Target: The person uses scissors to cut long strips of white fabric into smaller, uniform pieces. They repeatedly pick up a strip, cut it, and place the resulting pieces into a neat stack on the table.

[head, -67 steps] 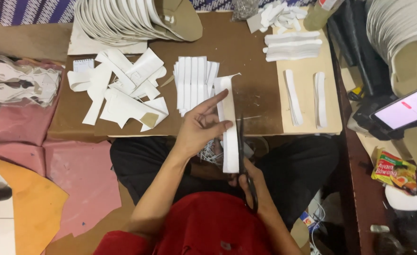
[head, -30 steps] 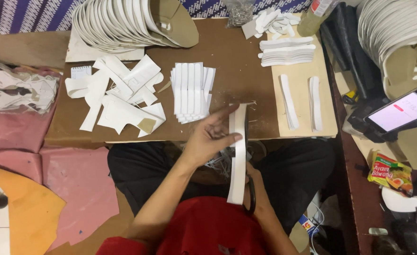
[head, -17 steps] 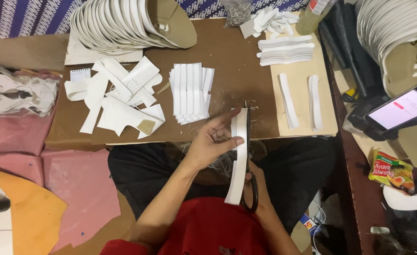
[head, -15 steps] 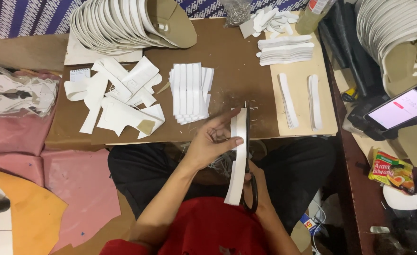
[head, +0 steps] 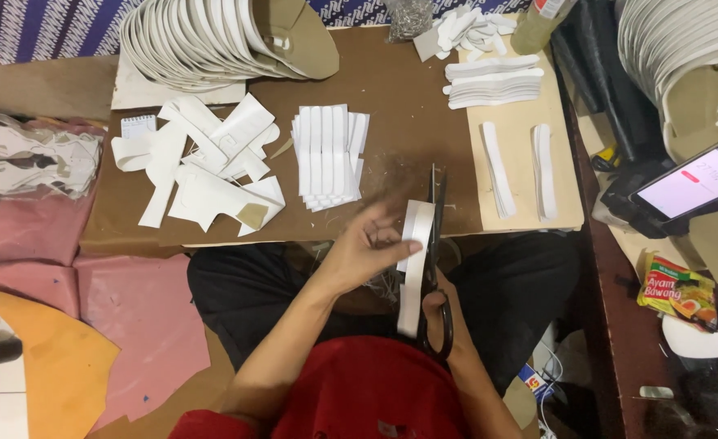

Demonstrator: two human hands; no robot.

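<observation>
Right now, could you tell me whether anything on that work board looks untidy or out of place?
Mostly neat stacks of strips, but the white offcuts at the board's left lie jumbled, overlapping at all angles. Small scraps are scattered near the scissors.

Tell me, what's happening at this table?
A person sits at a low brown table cutting a white strip lengthwise with black scissors. The left hand holds the strip up, and the right hand works the scissors. On the table lie a neat stack of cut strips, a loose heap of white offcuts and two strip piles on a tan board.
</observation>
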